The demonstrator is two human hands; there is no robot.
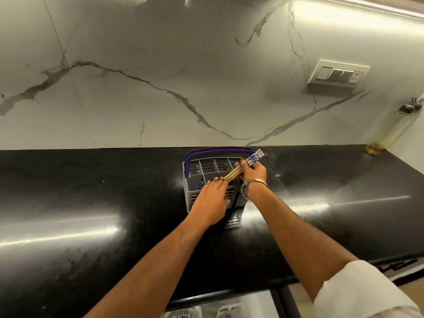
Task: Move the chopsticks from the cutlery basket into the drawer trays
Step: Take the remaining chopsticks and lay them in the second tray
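- Here, a grey cutlery basket with a purple handle stands on the black countertop, near the marble-patterned wall.
- The right hand is closed around a bundle of chopsticks, gripping it about midway along its length.
- The chopsticks lie tilted over the basket: their blue-and-white patterned ends point up and to the right past the handle, while the plain wooden ends point down-left toward the compartments (whether the tips are inside a compartment cannot be told).
- The left hand lies flat over the near side of the basket, fingers stretched out and together, gripping nothing; its fingertips sit just beside the wooden ends.
- A watch and a metal bangle sit on the right wrist.
- At the bottom edge, white drawer trays show below the counter's front, well apart from the chopsticks.
- A switch plate is mounted on the wall to the right.
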